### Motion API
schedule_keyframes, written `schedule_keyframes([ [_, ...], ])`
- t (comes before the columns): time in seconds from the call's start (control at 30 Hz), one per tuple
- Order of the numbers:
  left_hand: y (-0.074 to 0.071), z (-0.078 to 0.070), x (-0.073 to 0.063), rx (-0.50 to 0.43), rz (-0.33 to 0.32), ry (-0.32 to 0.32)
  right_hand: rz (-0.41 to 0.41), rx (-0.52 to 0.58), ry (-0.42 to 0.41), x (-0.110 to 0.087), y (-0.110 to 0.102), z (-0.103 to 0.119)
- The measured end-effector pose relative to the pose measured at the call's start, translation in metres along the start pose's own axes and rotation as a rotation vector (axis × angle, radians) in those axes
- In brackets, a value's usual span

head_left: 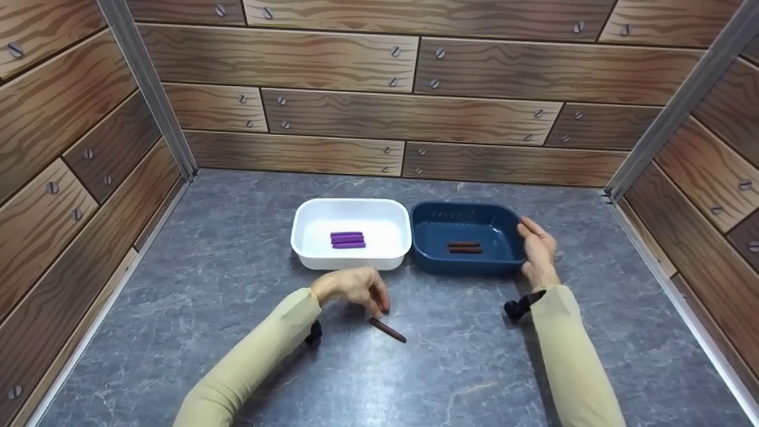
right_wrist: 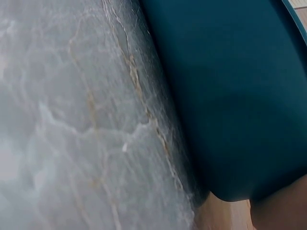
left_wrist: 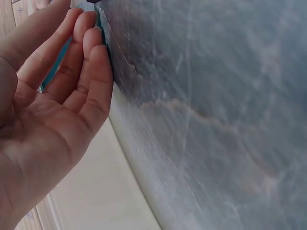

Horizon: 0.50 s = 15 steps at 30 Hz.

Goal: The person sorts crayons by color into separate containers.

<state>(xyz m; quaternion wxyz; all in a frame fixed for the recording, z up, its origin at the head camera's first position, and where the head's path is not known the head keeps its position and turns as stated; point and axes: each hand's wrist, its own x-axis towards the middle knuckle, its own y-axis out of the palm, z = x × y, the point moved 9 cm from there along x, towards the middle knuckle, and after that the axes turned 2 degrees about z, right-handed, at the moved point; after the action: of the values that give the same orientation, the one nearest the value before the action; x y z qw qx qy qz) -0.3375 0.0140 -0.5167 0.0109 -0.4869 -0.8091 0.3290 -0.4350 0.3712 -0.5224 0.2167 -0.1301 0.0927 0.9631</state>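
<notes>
My left hand (head_left: 359, 289) reaches down to the table, its fingertips just beside the upper end of a dark brown stick (head_left: 388, 330) lying at a slant. In the left wrist view, that hand (left_wrist: 53, 105) has gently bent fingers near the surface, and no stick shows clearly between them. At the right end of a dark blue dish (head_left: 468, 264), my right hand (head_left: 538, 252) grips the rim and side. Two brown sticks (head_left: 465, 249) lie inside this dish. The right wrist view shows the dish's outer wall (right_wrist: 230, 96) close up.
A white dish (head_left: 350, 261) stands directly left of the blue one and holds three purple sticks (head_left: 348, 240). Both stand on a grey marbled table (head_left: 445, 379). Wood-patterned walls (head_left: 332, 110) enclose the back and sides, with metal posts (head_left: 151, 89) at the corners.
</notes>
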Motion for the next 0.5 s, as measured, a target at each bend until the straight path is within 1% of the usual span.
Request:
schedule_keyframes([
  [0.13, 0.005, 0.0001, 0.0003, 0.007, 0.04, -0.004, -0.002, 0.003, -0.007, 0.0008, 0.0008, -0.0011],
  [0.27, 0.008, 0.0043, -0.0001, -0.008, 0.066, -0.038, 0.002, 0.01, -0.008, 0.0008, 0.0013, -0.002],
  [0.5, 0.0073, 0.0069, 0.0004, -0.008, 0.051, -0.044, 0.013, -0.004, -0.02, -0.0005, 0.001, -0.0005],
])
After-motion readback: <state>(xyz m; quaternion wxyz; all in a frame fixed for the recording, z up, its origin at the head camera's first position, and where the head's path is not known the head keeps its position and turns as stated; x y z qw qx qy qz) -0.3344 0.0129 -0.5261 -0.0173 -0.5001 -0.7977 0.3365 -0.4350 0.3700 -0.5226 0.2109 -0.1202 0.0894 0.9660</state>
